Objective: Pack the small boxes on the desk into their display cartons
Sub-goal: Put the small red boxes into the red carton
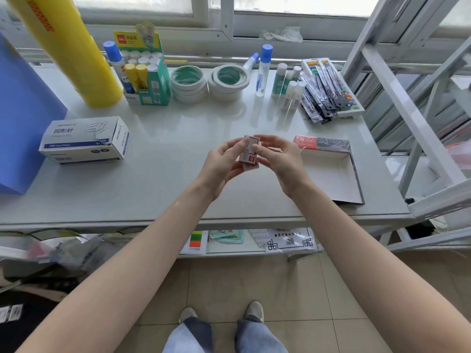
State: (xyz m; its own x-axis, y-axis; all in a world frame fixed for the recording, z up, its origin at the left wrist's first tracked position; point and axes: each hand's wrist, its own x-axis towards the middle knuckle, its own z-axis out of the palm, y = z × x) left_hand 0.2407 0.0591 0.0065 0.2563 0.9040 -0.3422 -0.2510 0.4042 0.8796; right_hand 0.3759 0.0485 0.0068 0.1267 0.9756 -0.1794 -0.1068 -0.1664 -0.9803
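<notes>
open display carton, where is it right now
In the head view the open display carton lies on the desk's right side, just right of the right hand and in front of the pen packets.

Small boxes (249, 156) between left hand (222, 163) and right hand (283, 161), beside open carton (331, 171)

Both bare forearms stretched forward, left hand (222, 166) and right hand (279, 163) together, fingers curled inward, palms facing
</notes>
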